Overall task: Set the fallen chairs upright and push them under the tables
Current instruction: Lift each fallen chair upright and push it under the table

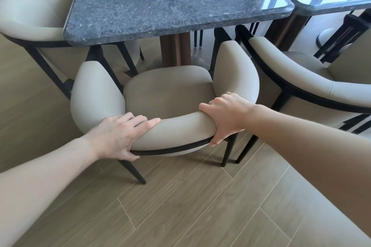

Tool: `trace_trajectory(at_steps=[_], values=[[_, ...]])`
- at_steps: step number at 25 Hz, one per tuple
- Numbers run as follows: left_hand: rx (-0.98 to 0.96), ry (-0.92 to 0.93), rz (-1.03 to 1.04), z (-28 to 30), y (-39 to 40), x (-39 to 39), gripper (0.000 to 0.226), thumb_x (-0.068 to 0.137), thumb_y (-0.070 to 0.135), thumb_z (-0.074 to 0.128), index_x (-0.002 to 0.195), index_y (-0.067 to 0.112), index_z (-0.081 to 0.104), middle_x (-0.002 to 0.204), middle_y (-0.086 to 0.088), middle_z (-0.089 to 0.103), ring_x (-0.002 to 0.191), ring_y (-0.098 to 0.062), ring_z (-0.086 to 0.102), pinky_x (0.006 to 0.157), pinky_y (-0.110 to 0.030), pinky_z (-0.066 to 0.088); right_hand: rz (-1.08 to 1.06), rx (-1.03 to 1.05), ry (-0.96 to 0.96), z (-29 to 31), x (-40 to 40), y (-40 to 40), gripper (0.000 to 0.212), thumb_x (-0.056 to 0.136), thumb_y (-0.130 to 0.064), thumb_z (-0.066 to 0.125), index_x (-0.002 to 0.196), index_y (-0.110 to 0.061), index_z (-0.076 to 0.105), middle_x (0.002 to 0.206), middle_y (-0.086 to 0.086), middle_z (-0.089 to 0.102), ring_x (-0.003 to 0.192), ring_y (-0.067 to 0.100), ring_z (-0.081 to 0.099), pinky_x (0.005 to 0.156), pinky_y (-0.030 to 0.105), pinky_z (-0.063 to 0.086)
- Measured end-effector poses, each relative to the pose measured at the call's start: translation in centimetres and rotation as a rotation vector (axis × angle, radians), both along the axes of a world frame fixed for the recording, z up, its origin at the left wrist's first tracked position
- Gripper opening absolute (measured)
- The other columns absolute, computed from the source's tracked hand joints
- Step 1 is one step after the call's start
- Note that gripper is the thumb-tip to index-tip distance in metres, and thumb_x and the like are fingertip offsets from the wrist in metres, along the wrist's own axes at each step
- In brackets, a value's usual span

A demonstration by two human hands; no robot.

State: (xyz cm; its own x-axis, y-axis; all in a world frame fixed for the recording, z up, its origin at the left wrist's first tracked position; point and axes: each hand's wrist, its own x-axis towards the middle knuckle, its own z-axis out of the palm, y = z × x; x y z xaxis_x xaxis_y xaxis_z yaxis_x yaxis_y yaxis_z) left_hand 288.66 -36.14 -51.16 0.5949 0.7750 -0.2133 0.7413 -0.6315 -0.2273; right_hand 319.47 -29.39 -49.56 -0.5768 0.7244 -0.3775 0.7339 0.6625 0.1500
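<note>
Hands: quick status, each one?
Left hand: gripping the chair backrest.
Right hand: gripping the same backrest, further right.

You gripped the curved backrest of the upright beige chair with your left hand and right hand; it faced the grey marble table, its seat front near the table's edge.

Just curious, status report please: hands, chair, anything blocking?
Left hand, right hand gripping chair backrest. Chair upright, not yet under table. Nothing visible blocking.
</note>
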Motion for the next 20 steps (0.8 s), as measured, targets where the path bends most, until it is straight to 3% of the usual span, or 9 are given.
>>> trace_trajectory(at_steps=[3, 7, 12, 20], values=[[-0.015, -0.021, 0.020, -0.1, 0.3, 0.2, 0.115, 0.053, 0.073, 0.080, 0.151, 0.023, 0.046, 0.111, 0.007, 0.065, 0.084, -0.019, 0.063, 0.062, -0.030, 0.056, 0.006, 0.007, 0.004, -0.3, 0.4, 0.2, 0.089, 0.043, -0.089, 0.057, 0.106, -0.026, 0.049, 0.086, -0.007, 0.062, 0.076, 0.023, 0.061, 0.077, 0.041, 0.054], [-0.227, -0.156, 0.239, 0.0, 0.7, 0.9, 0.098, 0.060, 0.091, 0.049, 0.141, 0.039, 0.034, 0.115, 0.016, 0.059, 0.101, -0.014, 0.055, 0.085, -0.030, 0.048, 0.009, -0.002, 0.042, -0.4, 0.5, 0.0, 0.087, 0.044, -0.088, 0.057, 0.107, -0.029, 0.049, 0.088, -0.010, 0.060, 0.079, 0.020, 0.060, 0.080, 0.040, 0.051], [-0.212, -0.019, 0.158, 0.6, 2.3, 2.2, 0.090, 0.055, 0.094, 0.043, 0.118, 0.029, 0.045, 0.097, 0.007, 0.067, 0.089, -0.025, 0.066, 0.075, -0.035, 0.052, -0.002, -0.046, 0.040, 0.0, 1.1, 0.6, 0.086, 0.041, -0.090, 0.056, 0.108, -0.035, 0.051, 0.088, -0.013, 0.063, 0.079, 0.019, 0.062, 0.071, 0.036, 0.053], [-0.369, -0.120, 0.223, 0.7, 1.9, 2.5, 0.082, 0.057, 0.083, 0.059, 0.123, 0.037, 0.042, 0.104, 0.012, 0.063, 0.098, -0.021, 0.063, 0.083, -0.040, 0.054, 0.011, -0.044, -0.019, 0.3, 1.0, 0.3, 0.090, 0.041, -0.090, 0.058, 0.110, -0.031, 0.051, 0.087, -0.008, 0.062, 0.076, 0.021, 0.062, 0.069, 0.035, 0.055]])
